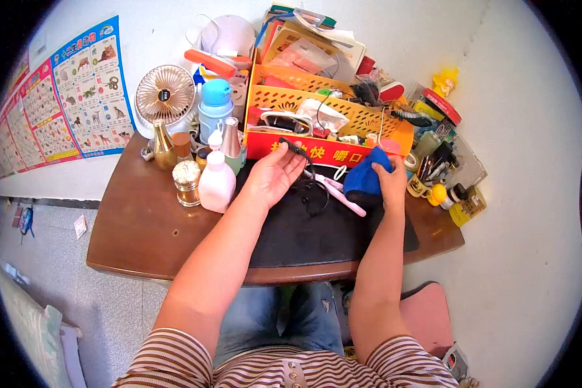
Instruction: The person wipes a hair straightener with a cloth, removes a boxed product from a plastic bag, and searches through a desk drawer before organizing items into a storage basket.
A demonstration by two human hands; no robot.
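Left hand (279, 173): palm up, holding looped black cord (297, 149).
Right hand (393, 182): gripping blue cloth pouch (365, 178) over flat black mat (297, 246).
Snag risk: loose loops could drag slender pink plastic tool (349, 202) if pulled.

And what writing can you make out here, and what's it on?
"十二生肖动物": title of the blue poster.
"快 嚼口": red box front; characters further left are partly hidden by the left hand.
Too small to read: poster captions, the badge on the fan.
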